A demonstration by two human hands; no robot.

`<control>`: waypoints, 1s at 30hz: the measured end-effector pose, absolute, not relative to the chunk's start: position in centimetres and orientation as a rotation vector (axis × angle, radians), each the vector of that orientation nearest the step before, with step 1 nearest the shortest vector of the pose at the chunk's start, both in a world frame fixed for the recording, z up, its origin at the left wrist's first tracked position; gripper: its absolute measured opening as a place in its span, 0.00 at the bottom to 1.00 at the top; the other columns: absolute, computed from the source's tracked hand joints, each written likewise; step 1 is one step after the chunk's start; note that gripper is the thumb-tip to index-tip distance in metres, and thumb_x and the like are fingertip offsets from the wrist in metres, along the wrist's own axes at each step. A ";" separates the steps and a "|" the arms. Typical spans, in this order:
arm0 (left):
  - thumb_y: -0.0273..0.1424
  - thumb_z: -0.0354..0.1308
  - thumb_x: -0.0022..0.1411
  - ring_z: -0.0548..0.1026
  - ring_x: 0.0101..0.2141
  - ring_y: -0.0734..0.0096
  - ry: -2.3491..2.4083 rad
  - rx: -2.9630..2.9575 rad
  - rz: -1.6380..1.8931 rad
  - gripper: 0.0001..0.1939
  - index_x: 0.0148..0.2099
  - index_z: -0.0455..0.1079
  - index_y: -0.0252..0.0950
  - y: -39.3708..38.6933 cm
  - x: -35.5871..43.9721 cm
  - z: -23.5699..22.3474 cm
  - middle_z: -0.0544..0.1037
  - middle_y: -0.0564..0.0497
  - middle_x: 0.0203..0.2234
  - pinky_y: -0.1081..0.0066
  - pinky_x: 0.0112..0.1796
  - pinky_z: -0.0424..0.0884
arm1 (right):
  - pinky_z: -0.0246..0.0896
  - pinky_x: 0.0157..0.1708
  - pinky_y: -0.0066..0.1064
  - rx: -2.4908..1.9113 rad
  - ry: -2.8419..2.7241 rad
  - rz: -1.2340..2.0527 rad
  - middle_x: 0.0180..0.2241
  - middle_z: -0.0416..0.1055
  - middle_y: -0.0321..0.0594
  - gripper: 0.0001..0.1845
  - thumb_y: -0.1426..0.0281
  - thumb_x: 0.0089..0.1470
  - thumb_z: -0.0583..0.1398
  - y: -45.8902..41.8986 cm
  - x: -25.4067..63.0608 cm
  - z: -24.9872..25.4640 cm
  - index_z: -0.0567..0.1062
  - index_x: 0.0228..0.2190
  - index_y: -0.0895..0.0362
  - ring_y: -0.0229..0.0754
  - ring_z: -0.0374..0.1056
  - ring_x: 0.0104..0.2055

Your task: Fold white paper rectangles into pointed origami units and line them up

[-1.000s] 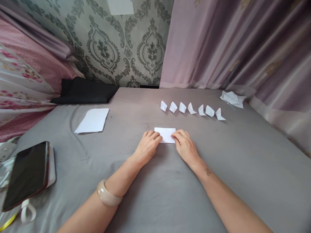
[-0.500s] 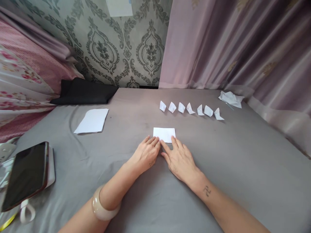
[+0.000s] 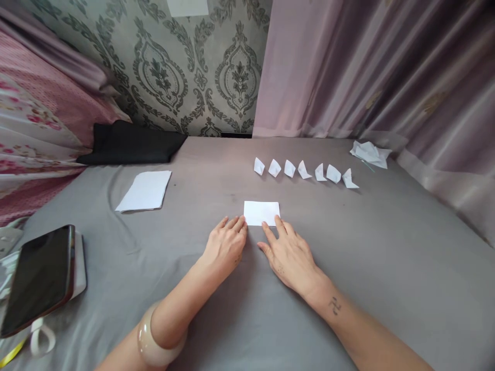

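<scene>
A white folded paper (image 3: 261,212) lies flat on the grey cloth, its long side toward me. My left hand (image 3: 226,241) rests palm down at its near left corner, fingers stretched out and fingertips at the edge. My right hand (image 3: 288,252) lies on the near right part, with its fingers spread and fingertips pressing the paper's near edge. Neither hand grasps anything. Beyond the paper, several small folded white paper pieces (image 3: 290,168) stand in a row.
To the left lies a stack of white paper sheets (image 3: 145,190), with a black cloth (image 3: 135,144) behind it. A phone (image 3: 40,278) rests on a white object at the near left. Crumpled white papers (image 3: 370,153) lie at the far right by the curtain (image 3: 328,67).
My left hand has slid left along the paper's near edge to its corner. My right index finger has shifted slightly right. The paper stays in about the same place.
</scene>
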State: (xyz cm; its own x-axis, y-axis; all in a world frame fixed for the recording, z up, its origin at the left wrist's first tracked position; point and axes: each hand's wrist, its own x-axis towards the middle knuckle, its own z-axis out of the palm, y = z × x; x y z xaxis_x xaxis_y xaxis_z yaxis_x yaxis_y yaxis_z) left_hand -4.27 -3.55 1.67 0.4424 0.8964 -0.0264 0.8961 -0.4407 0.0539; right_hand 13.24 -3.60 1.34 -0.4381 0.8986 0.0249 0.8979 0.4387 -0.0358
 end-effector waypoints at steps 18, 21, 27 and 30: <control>0.30 0.40 0.70 0.76 0.39 0.60 1.931 2.408 0.301 0.17 0.40 0.71 0.35 -3.0 -3.9 1.3 0.78 0.44 0.40 0.64 0.37 0.70 | 0.64 0.41 0.36 -1.679 -2.244 0.303 0.40 0.75 0.43 0.16 0.69 0.62 0.49 0.4 16.5 1.0 0.76 0.35 0.56 0.46 0.69 0.42; 0.30 0.41 0.70 0.76 0.40 0.62 1.931 2.426 0.429 0.15 0.45 0.69 0.35 -3.0 -3.7 1.0 0.77 0.45 0.44 0.65 0.37 0.70 | 0.63 0.46 0.37 -1.642 -2.039 0.328 0.47 0.73 0.45 0.16 0.69 0.61 0.50 2.7 17.4 0.0 0.73 0.46 0.58 0.47 0.67 0.48; 0.25 0.43 0.68 0.74 0.43 0.62 1.682 2.558 0.438 0.14 0.49 0.68 0.36 -3.4 -3.2 0.7 0.75 0.45 0.47 0.64 0.41 0.72 | 0.47 0.60 0.45 -1.493 -2.296 0.442 0.60 0.61 0.47 0.25 0.70 0.62 0.48 3.7 17.0 -0.9 0.60 0.60 0.58 0.49 0.52 0.63; 0.25 0.43 0.67 0.73 0.45 0.61 1.649 2.569 0.431 0.14 0.47 0.68 0.35 -3.3 -3.2 0.5 0.73 0.44 0.49 0.64 0.43 0.72 | 0.48 0.58 0.47 -1.459 -2.304 0.440 0.58 0.63 0.46 0.25 0.69 0.61 0.49 3.4 16.7 -1.0 0.62 0.59 0.56 0.50 0.54 0.61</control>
State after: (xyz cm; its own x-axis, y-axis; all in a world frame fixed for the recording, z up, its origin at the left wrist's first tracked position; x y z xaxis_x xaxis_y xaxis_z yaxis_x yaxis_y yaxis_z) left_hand -3.20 -3.32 0.49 0.3893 0.8988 0.2015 0.8824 -0.4267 0.1984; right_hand 16.70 3.41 -0.97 -0.3912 0.9086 0.1462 0.7907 0.4131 -0.4518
